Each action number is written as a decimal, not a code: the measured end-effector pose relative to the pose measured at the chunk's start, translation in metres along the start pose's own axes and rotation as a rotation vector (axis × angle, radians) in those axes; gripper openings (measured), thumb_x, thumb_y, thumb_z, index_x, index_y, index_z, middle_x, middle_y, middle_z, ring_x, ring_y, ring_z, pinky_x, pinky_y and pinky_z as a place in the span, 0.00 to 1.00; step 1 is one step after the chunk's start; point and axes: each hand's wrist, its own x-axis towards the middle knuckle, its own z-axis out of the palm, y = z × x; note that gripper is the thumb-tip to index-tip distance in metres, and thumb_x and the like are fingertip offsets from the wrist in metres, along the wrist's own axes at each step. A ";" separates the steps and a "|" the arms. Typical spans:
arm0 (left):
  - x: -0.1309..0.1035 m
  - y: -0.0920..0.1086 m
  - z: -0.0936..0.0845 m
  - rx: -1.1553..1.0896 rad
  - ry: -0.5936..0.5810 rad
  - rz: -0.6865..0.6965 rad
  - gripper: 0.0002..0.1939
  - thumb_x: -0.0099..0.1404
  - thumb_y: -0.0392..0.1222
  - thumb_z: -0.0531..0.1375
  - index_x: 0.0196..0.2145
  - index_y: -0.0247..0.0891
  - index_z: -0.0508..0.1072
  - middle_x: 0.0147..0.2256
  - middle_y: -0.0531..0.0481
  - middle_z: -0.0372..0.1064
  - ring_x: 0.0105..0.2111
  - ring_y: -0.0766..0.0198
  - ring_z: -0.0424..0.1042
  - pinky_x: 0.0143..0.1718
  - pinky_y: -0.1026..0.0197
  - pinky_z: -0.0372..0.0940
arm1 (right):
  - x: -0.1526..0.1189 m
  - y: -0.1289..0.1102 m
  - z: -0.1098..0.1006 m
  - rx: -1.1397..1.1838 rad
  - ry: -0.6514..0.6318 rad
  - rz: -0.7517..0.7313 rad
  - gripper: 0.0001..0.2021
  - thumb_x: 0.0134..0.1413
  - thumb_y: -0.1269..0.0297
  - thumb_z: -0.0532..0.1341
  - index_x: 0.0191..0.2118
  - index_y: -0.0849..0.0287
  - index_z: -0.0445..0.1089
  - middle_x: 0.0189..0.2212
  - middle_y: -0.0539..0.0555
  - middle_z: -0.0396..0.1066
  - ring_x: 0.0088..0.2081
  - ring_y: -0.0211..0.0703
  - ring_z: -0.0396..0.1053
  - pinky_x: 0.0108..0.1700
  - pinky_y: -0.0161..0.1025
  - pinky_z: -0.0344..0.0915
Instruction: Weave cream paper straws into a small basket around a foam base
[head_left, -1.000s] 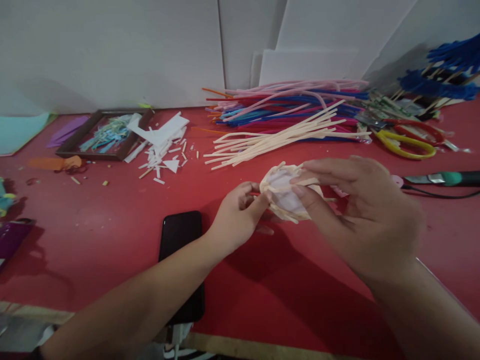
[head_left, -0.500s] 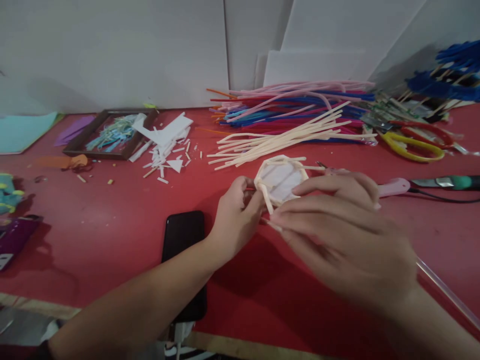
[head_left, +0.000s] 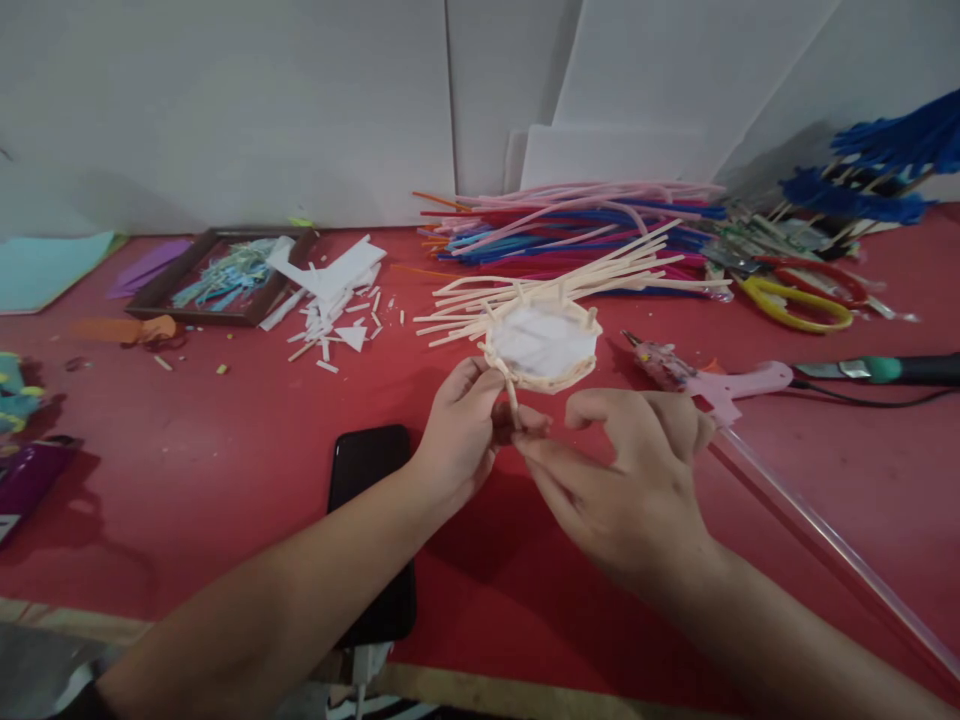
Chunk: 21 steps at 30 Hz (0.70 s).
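A small round piece (head_left: 544,340) with a white base and a cream woven rim is held above the red table. My left hand (head_left: 465,425) pinches its lower left edge, fingers closed. From that edge a cream pipe cleaner strand (head_left: 512,400) hangs down. My right hand (head_left: 622,465) pinches the lower end of this strand between thumb and fingertip, with the index finger bent above. Short cream stubs stand up around the rim. Behind the piece lies a bundle of cream pipe cleaners (head_left: 622,265).
Coloured pipe cleaners (head_left: 555,220) lie at the back. Scissors (head_left: 795,303), a pink glue gun (head_left: 742,385) and a green-black cutter (head_left: 885,369) are on the right. A black phone (head_left: 371,465), white scraps (head_left: 330,280) and a brown frame (head_left: 262,305) lie left.
The round piece has tipped so more of its white base shows. My right hand has moved down and left, off the rim, uncovering the glue gun. The view has shifted slightly.
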 end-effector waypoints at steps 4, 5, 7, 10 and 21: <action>0.001 0.002 0.002 -0.031 0.031 0.066 0.10 0.59 0.33 0.56 0.23 0.38 0.58 0.15 0.64 0.48 0.12 0.78 0.50 0.15 0.73 0.49 | -0.004 -0.005 -0.016 0.090 -0.058 -0.070 0.05 0.56 0.69 0.63 0.35 0.53 0.76 0.37 0.55 0.68 0.39 0.45 0.63 0.39 0.43 0.59; 0.001 0.002 0.001 -0.013 0.035 0.081 0.11 0.60 0.34 0.56 0.23 0.39 0.57 0.15 0.64 0.48 0.12 0.78 0.49 0.15 0.73 0.47 | -0.005 -0.001 -0.024 0.117 -0.068 -0.100 0.06 0.56 0.68 0.63 0.39 0.54 0.76 0.39 0.56 0.69 0.41 0.46 0.65 0.42 0.44 0.61; 0.002 0.000 -0.001 0.038 0.025 0.102 0.09 0.60 0.34 0.56 0.25 0.39 0.58 0.15 0.64 0.48 0.12 0.78 0.49 0.15 0.73 0.46 | -0.007 0.020 -0.041 0.074 -0.059 -0.126 0.09 0.57 0.68 0.62 0.44 0.53 0.73 0.41 0.55 0.70 0.40 0.45 0.68 0.45 0.44 0.64; 0.003 -0.004 -0.004 0.127 -0.029 0.143 0.07 0.61 0.37 0.56 0.28 0.40 0.59 0.16 0.64 0.52 0.13 0.77 0.51 0.15 0.71 0.49 | -0.009 0.083 -0.055 -0.117 -0.127 -0.129 0.14 0.54 0.70 0.64 0.48 0.59 0.71 0.38 0.59 0.74 0.38 0.48 0.72 0.42 0.45 0.66; -0.002 -0.004 -0.007 0.446 -0.067 0.291 0.08 0.65 0.43 0.55 0.29 0.40 0.60 0.20 0.62 0.56 0.14 0.75 0.56 0.17 0.68 0.53 | -0.008 0.206 -0.025 -0.019 -0.457 -0.037 0.10 0.46 0.72 0.63 0.36 0.53 0.77 0.27 0.53 0.76 0.30 0.42 0.75 0.30 0.37 0.66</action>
